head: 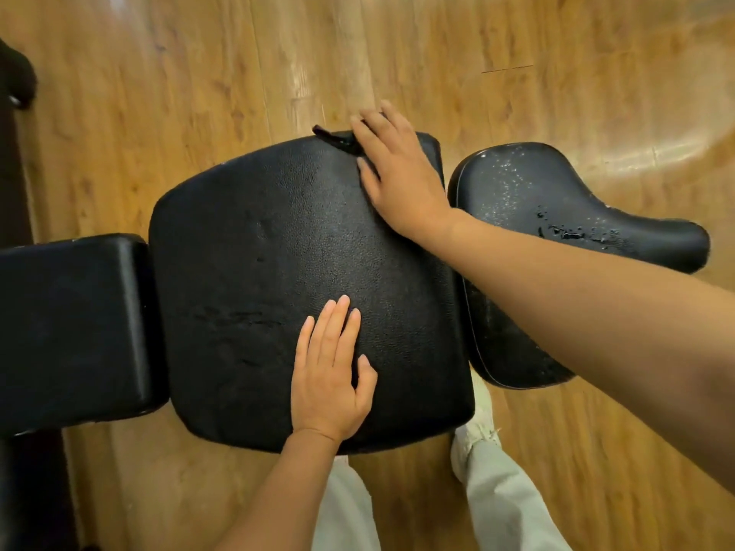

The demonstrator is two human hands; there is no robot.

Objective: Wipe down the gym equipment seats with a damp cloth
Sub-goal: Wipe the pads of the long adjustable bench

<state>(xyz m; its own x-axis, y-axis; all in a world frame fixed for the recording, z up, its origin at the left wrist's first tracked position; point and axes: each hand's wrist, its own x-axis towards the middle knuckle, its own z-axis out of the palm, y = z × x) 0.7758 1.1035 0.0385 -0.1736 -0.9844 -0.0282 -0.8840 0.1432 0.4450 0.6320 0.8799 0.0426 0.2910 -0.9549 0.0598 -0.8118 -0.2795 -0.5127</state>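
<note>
A wide black padded seat [278, 272] fills the middle of the view. My left hand [332, 375] lies flat on its near part with straight fingers. My right hand [397, 173] presses a black cloth [336, 139] against the seat's far edge; only a dark corner of the cloth sticks out to the left of my fingers. To the right, a black saddle-shaped seat [529, 200] carries water droplets and a small wet patch.
Another black pad [71, 324] adjoins the seat on the left. A dark machine part [18, 81] stands at the far left. Wooden floor [397, 53] lies all around. My legs in light trousers [505, 495] stand by the seat's near edge.
</note>
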